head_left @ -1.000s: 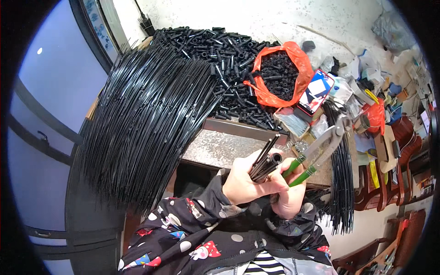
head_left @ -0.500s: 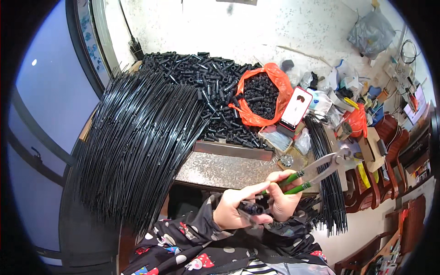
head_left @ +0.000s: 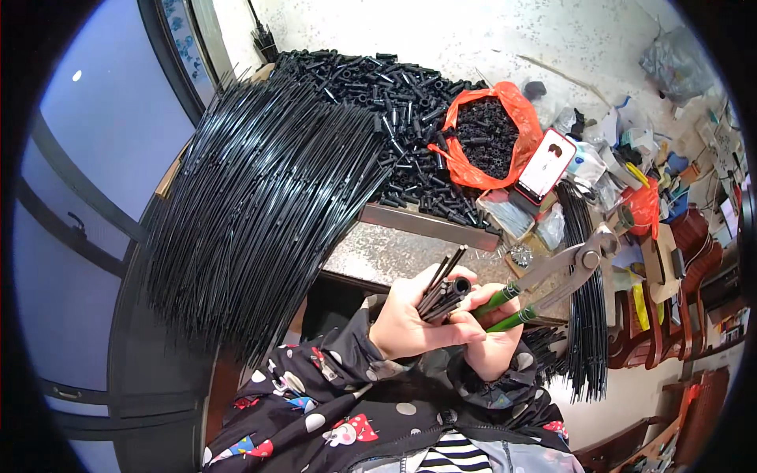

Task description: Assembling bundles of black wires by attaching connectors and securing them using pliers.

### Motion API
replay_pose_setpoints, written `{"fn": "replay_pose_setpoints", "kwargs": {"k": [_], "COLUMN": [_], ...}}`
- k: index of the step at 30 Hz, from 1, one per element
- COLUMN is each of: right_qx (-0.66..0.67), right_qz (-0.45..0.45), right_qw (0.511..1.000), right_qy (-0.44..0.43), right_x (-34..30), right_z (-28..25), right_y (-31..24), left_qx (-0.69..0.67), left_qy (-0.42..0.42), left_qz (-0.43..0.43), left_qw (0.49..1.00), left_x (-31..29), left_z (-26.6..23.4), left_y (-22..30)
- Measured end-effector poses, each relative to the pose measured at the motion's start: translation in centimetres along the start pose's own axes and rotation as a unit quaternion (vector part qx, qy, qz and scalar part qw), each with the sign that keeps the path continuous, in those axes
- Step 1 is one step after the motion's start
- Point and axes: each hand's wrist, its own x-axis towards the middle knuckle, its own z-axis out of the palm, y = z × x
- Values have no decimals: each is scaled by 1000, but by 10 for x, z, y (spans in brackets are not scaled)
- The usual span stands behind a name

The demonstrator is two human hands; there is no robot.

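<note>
My left hand (head_left: 400, 325) is closed around a small bunch of thin black rods (head_left: 441, 293). A black tubular fitting (head_left: 460, 287) with a round open end is among them. Right beside it, my right hand (head_left: 497, 347) grips green-handled pincers (head_left: 582, 265), whose metal jaws point up and to the right. The fingers of both hands meet in front of my body, so part of the rods and handles is hidden.
A big bundle of long black rods (head_left: 260, 205) lies at the left. Behind a metal strip (head_left: 430, 226) black tubular pieces (head_left: 414, 106) are heaped. An orange plastic bag (head_left: 527, 118) of small black parts stands beside a phone (head_left: 546, 167). More rods (head_left: 585, 315) hang at the right.
The rods in my left hand have tilted upward, and the fitting's open end has come up with them. The pincers' jaws sit higher and further right. The whole view has shifted.
</note>
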Motion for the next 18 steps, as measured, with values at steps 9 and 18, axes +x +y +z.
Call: {"fn": "replay_pose_setpoints", "kwargs": {"k": [9,18], "right_qx": [-7,-57], "right_qz": [-85,24], "right_qw": [996,998], "right_qy": [14,-16], "right_x": [-2,15], "right_z": [-3,-6], "right_y": [6,-6], "left_qx": [40,-8], "left_qy": [10,-95], "left_qz": [-8,-23], "left_qw": [999,995], "left_x": [0,6], "left_z": [5,-11], "left_y": [5,19]}}
